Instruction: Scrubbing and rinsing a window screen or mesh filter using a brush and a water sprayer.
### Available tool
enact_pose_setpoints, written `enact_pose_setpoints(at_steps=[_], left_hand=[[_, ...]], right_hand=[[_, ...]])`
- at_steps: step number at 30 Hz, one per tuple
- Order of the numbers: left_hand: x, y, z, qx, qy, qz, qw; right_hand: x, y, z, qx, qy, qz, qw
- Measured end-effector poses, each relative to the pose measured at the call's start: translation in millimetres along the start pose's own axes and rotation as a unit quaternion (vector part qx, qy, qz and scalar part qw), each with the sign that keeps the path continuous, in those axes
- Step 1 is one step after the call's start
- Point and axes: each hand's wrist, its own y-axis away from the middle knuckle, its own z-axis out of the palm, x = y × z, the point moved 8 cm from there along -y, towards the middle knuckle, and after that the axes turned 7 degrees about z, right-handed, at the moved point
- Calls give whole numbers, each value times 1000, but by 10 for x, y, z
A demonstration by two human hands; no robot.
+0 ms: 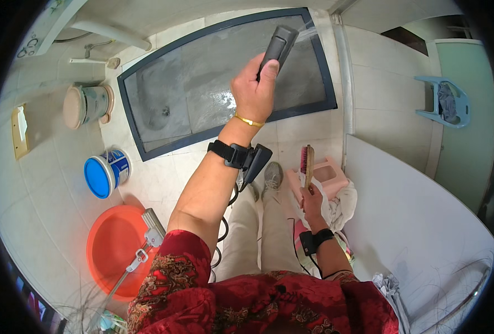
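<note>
My left hand [255, 85], with a yellow bracelet at the wrist, is closed around a dark grey handheld sprayer [279, 46]. Water sprays from it toward the upper right, over a dark-framed mesh screen [229, 125] that lies wet on the tiles. Lower at the right, my right hand [313, 204] grips a wooden scrub brush [309, 167] upright by its handle, its reddish bristles facing left. The brush is apart from the screen, in front of a pink plastic stool [334, 177]. Black straps with small devices are on both forearms.
Left along the wall are a lidded bin [89, 106], a bucket with a blue lid [100, 175] and an orange basin [105, 250] with a mop [132, 263] across it. White cloth [343, 206] lies by the stool. A pale panel [397, 200] and a blue stool [459, 102] stand right.
</note>
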Motion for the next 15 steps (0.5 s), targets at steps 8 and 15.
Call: enact_pose_setpoints(at_steps=[8,15], left_hand=[[-96,59,-91,-14,-46,-28,998],[-541,314,-304,-26,-81,-55,995]], right_hand=[[50,-81,45,-10,30,7,999],[-13,-203,190,-34,18,6,999]])
